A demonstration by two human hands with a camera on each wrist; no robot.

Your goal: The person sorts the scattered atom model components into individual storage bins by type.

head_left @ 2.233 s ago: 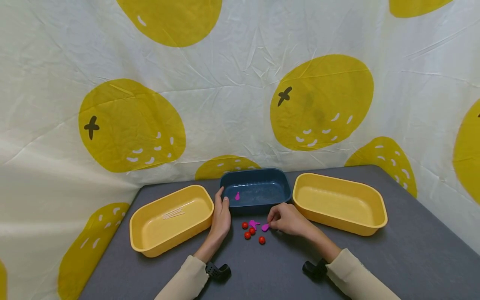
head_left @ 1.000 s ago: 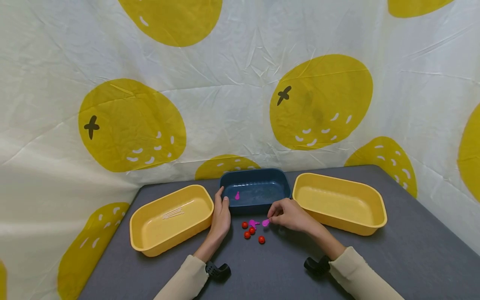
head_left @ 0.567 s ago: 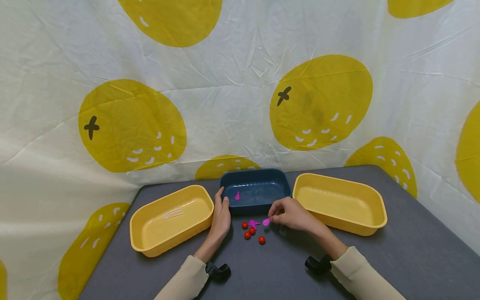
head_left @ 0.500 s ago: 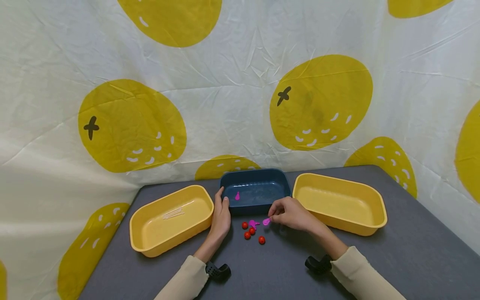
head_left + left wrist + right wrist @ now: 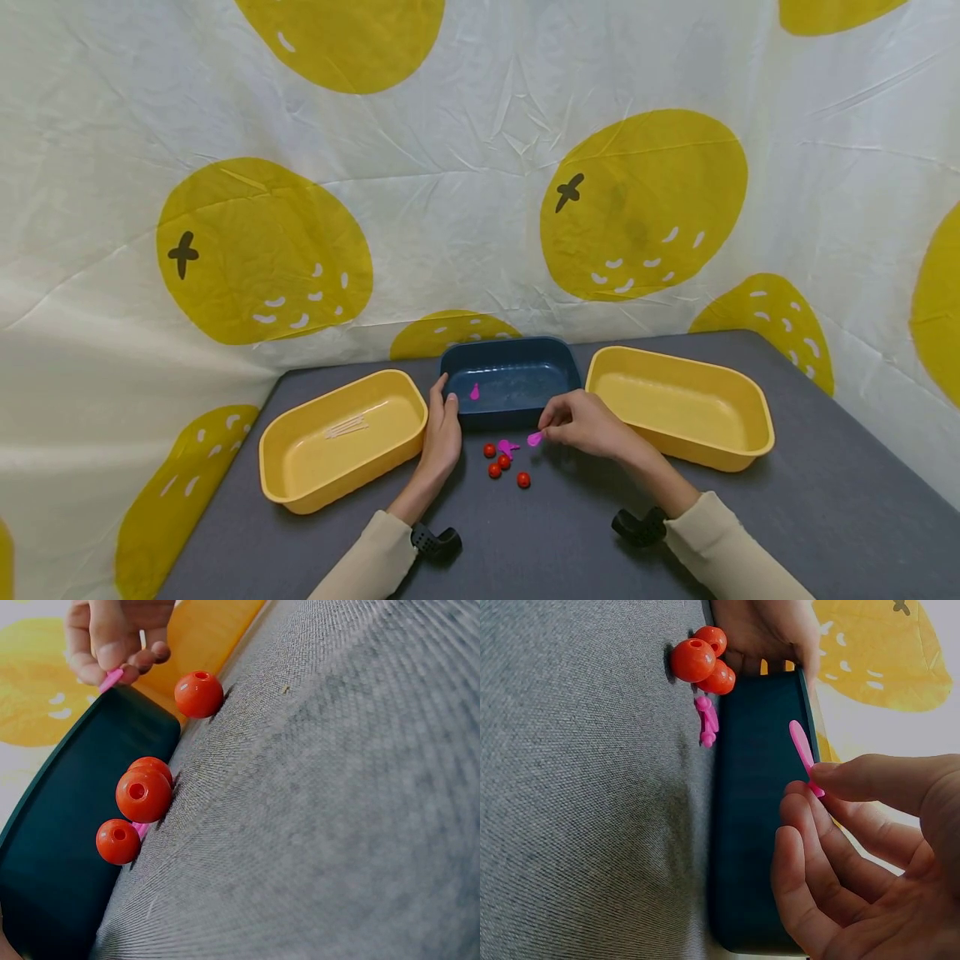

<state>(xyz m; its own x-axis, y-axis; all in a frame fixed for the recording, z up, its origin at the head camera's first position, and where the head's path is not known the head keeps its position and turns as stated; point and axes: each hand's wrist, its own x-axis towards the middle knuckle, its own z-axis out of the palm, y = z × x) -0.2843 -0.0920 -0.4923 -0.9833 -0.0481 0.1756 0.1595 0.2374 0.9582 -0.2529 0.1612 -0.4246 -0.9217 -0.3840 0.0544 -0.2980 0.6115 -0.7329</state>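
Observation:
My right hand point(image 5: 583, 423) pinches a small pink plastic piece point(image 5: 801, 742) between thumb and forefinger, in front of the blue bin point(image 5: 517, 413). The piece has a flat rounded end and a narrow knobbed stem, and its flat end points away from the fingertips. My left hand point(image 5: 441, 433) rests against the left end of the blue bin, fingers fairly straight along its side. Inside that bin lies another pink piece point(image 5: 475, 392). On the grey table before it, several red beads point(image 5: 693, 660) with holes lie around more pink pieces point(image 5: 706, 720).
A yellow bin point(image 5: 300, 492) with several thin whitish sticks point(image 5: 347, 427) stands to the left. Another yellow bin point(image 5: 697, 450) stands at the right, close to the blue one. Behind the table point(image 5: 540, 542) hangs a white curtain point(image 5: 450, 233) with yellow fruit prints.
My right hand has risen slightly toward the blue bin, carrying the pinched pink piece away from the beads. My left hand has stayed at the bin's end.

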